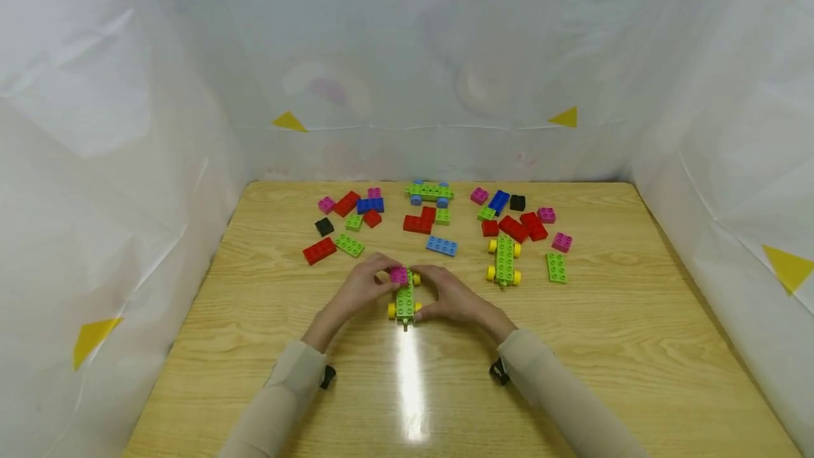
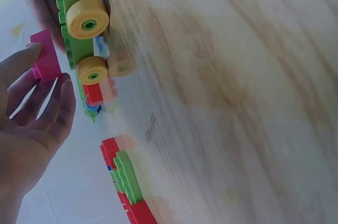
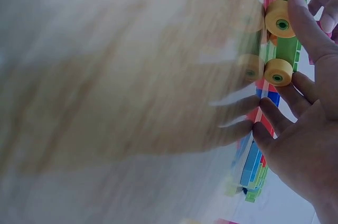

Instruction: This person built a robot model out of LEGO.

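Our left hand (image 1: 367,284) pinches a pink brick (image 1: 398,276) near the 11 o'clock end of a green wheeled base (image 1: 405,302), which could roll if our right hand (image 1: 453,295), gripping at 3 o'clock, slackens.

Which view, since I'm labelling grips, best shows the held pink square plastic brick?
The left wrist view: the pink square plastic brick, held in the left hand, appears large and side-on. The head view shows it small, from above; the right wrist view shows only slivers past the fingers.
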`<control>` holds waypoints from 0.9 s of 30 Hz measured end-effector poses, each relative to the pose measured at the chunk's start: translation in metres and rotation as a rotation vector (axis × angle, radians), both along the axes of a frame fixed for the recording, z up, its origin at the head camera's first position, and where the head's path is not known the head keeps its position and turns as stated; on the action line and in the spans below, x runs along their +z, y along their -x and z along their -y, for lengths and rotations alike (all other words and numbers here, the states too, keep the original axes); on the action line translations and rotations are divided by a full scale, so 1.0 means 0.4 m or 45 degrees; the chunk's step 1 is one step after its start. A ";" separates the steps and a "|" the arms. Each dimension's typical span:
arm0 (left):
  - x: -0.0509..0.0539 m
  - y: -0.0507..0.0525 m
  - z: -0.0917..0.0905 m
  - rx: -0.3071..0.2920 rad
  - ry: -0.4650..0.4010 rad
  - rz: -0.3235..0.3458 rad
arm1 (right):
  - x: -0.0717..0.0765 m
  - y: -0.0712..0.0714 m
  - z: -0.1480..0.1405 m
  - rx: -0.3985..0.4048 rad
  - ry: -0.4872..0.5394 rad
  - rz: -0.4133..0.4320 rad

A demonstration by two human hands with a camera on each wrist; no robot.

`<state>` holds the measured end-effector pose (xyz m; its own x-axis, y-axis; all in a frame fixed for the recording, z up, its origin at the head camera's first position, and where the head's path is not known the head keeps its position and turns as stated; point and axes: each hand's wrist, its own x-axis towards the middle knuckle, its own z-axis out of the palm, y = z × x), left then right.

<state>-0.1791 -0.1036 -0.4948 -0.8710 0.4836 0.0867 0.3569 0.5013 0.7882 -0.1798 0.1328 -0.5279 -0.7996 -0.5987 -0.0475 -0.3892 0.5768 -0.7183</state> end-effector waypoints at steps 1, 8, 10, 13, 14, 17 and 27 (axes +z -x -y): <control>0.000 0.000 -0.002 -0.006 0.005 0.006 | 0.000 -0.001 0.000 -0.002 0.002 0.005; -0.003 0.002 -0.017 -0.023 0.084 0.011 | 0.003 -0.004 0.000 -0.004 0.010 0.006; -0.003 0.002 -0.019 -0.021 0.107 0.018 | 0.004 -0.004 0.000 0.001 0.005 -0.002; -0.003 0.003 -0.018 -0.009 0.127 0.032 | 0.005 -0.002 0.000 0.008 -0.009 -0.013; -0.004 0.003 -0.017 -0.005 0.134 0.034 | 0.005 -0.001 0.000 0.009 -0.020 -0.019; -0.006 0.005 -0.015 -0.003 0.157 0.029 | 0.005 0.000 0.000 0.013 -0.032 -0.027; -0.002 0.013 -0.025 -0.030 0.245 0.000 | -0.004 -0.001 -0.003 0.010 -0.012 -0.041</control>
<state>-0.1845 -0.0936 -0.4958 -0.8590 0.5118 -0.0096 0.3702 0.6342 0.6788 -0.1794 0.1341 -0.5296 -0.7959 -0.6048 -0.0272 -0.4168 0.5800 -0.6999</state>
